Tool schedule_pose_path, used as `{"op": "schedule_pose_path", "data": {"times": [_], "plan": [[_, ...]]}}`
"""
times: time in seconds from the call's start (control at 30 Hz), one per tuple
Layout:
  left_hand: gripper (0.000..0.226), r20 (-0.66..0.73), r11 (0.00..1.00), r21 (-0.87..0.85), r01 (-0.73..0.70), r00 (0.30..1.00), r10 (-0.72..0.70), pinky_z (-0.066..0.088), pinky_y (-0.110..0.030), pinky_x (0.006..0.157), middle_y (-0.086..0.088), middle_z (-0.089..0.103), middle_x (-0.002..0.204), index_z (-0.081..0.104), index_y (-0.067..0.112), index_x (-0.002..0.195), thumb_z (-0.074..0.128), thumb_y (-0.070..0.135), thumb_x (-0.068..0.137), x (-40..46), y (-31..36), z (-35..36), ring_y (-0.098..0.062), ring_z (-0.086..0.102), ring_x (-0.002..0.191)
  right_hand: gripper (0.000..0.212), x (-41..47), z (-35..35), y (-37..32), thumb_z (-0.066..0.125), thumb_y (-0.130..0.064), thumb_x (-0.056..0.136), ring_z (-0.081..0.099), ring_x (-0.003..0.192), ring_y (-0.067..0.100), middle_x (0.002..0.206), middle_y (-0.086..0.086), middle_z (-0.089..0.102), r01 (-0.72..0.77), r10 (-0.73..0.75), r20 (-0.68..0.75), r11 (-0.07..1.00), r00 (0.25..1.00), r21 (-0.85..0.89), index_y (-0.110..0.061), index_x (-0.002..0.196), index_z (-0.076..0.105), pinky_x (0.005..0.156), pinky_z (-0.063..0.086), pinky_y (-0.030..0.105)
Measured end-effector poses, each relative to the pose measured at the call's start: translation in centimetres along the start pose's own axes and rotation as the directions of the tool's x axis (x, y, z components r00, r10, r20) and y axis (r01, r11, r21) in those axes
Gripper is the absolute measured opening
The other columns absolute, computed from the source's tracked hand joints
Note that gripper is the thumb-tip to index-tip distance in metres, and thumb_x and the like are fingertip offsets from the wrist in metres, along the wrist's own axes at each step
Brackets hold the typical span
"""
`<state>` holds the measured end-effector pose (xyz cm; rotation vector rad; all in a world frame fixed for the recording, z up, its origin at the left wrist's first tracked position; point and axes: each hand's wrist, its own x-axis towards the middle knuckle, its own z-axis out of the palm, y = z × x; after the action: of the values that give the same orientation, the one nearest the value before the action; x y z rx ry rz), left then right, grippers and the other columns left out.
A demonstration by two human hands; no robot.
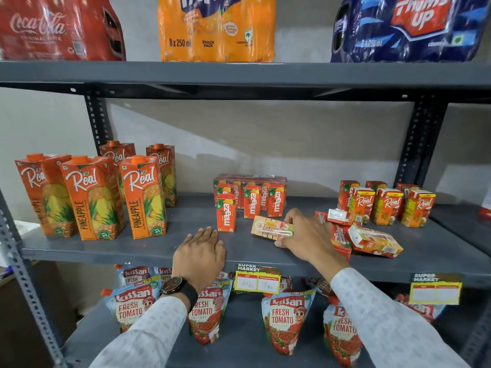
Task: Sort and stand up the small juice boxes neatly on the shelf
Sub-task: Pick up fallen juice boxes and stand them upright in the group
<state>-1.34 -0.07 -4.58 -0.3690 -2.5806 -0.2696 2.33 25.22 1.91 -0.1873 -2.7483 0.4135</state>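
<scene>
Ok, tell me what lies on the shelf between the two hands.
In the head view, only bare grey shelf lies between the left hand, resting flat, and the right hand, which grips a small juice box lying on its side.

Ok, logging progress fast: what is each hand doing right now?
Left hand: open, flat on the shelf, holding nothing.
Right hand: closed on a small juice box lying on its side.
</scene>
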Motion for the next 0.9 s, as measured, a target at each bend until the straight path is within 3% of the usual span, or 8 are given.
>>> {"op": "schedule_pose_path", "data": {"times": [0.07,0.17,0.3,0.43,0.57,0.7,0.83,0.9], "plan": [[0.067,0.000,1.000,0.000,0.001,1.000,-0.001,0.040,-0.044,0.111,-0.009,0.063,0.137,0.065,0.012,0.129,0.017,0.043,0.095,0.0,0.0,0.0,-0.025,0.056,0.131,0.050,0.2,-0.1,0.4,0.089,-0.039,0.075,0.065,0.103,0.016,0.115,-0.009,0.068,0.009,-0.009,-0.001,0.982,1.000,0.188,-0.034,0.109,0.051,0.083,0.048,0.036],[0.067,-0.002,1.000,-0.001,0.003,1.000,-0.003,0.040,-0.044,0.111,-0.009,0.063,0.137,0.065,0.012,0.129,0.017,0.043,0.095,0.1,0.0,0.1,-0.025,0.056,0.130,0.047,0.9,-1.3,0.7,0.088,-0.014,0.078,0.065,0.103,0.012,0.116,-0.008,0.068,0.012,0.022,-0.064,0.874,0.998,0.485,-0.030,0.111,0.059,0.072,0.049,0.022],[0.066,-0.007,1.000,-0.008,0.009,1.000,-0.009,0.040,-0.044,0.111,-0.009,0.063,0.137,0.065,0.012,0.130,0.018,0.042,0.095,0.0,-0.1,0.2,-0.026,0.056,0.130,0.057,2.7,-2.2,0.4,0.084,0.000,0.078,0.069,0.101,0.014,0.112,-0.006,0.072,0.051,0.033,-0.128,0.798,0.991,0.600,-0.027,0.122,0.061,0.076,0.056,0.030],[0.067,-0.011,1.000,-0.007,0.008,1.000,-0.008,0.038,-0.043,0.112,-0.008,0.062,0.138,0.064,0.013,0.131,0.017,0.043,0.095,0.1,0.0,0.2,-0.025,0.055,0.132,0.060,3.4,-0.6,0.3,0.081,-0.002,0.083,0.070,0.097,0.006,0.112,-0.007,0.074,0.060,0.033,-0.118,0.708,0.992,0.704,-0.024,0.133,0.057,0.073,0.054,0.022],[0.066,-0.004,1.000,0.001,0.008,1.000,-0.008,0.039,-0.043,0.112,-0.008,0.062,0.138,0.064,0.013,0.131,0.017,0.042,0.095,0.1,0.1,0.1,-0.025,0.055,0.131,0.055,3.2,2.3,0.5,0.078,-0.002,0.087,0.072,0.101,0.010,0.113,-0.001,0.074,0.043,0.019,-0.067,0.594,0.998,0.804,-0.018,0.135,0.056,0.088,0.060,0.034],[0.064,-0.005,1.000,0.003,0.005,1.000,-0.005,0.039,-0.043,0.112,-0.008,0.062,0.138,0.064,0.012,0.131,0.019,0.041,0.096,0.1,0.1,0.0,-0.024,0.055,0.131,0.051,3.2,3.5,0.7,0.073,-0.001,0.090,0.071,0.108,0.017,0.115,0.001,0.073,0.016,0.001,-0.020,0.549,1.000,0.835,-0.016,0.136,0.055,0.090,0.060,0.036],[0.062,-0.005,1.000,0.008,0.002,1.000,-0.002,0.040,-0.044,0.111,-0.009,0.063,0.137,0.065,0.012,0.130,0.021,0.041,0.096,0.1,-0.1,0.2,-0.025,0.056,0.130,0.055,3.1,3.4,0.4,0.073,-0.008,0.092,0.068,0.111,0.011,0.120,-0.007,0.069,0.003,-0.009,0.003,0.588,1.000,0.809,-0.024,0.140,0.053,0.093,0.058,0.034],[0.062,-0.005,1.000,0.008,0.003,1.000,-0.003,0.041,-0.044,0.110,-0.010,0.063,0.136,0.065,0.012,0.129,0.022,0.040,0.096,0.1,0.0,0.2,-0.025,0.057,0.129,0.067,2.6,3.3,-0.4,0.084,-0.030,0.084,0.064,0.107,0.002,0.122,-0.013,0.064,0.024,0.000,-0.034,0.702,0.999,0.712,-0.026,0.140,0.049,0.091,0.054,0.026]]}}
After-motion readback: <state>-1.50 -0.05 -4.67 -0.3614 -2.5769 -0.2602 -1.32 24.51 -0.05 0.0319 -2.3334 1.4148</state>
